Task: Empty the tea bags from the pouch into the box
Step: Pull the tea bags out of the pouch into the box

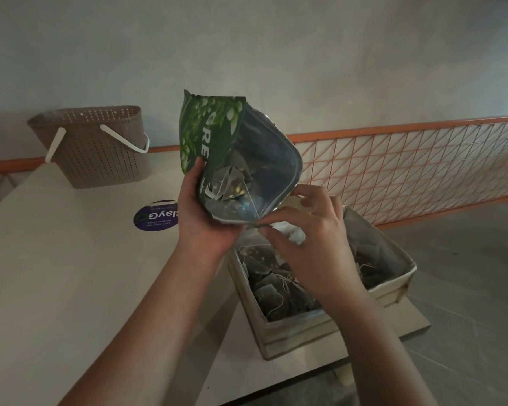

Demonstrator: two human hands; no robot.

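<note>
A green pouch point(214, 136) with a silver lining is held up over the table, its mouth wide and facing me. A few pyramid tea bags point(232, 183) lie inside it. My left hand point(206, 212) grips the pouch's lower left edge. My right hand point(308, 238) pinches the pouch's lower right rim with thumb and fingers. Just below the hands stands a pale rectangular box point(294, 332) holding several dark tea bags point(279, 288) with strings. My right hand and forearm cover the box's middle.
A beige perforated basket point(100, 148) with a white handle stands at the back left of the light table point(56, 273). A round purple sticker point(156, 215) lies on the table. An orange wire fence point(408, 165) runs behind. The table edge is right of the box.
</note>
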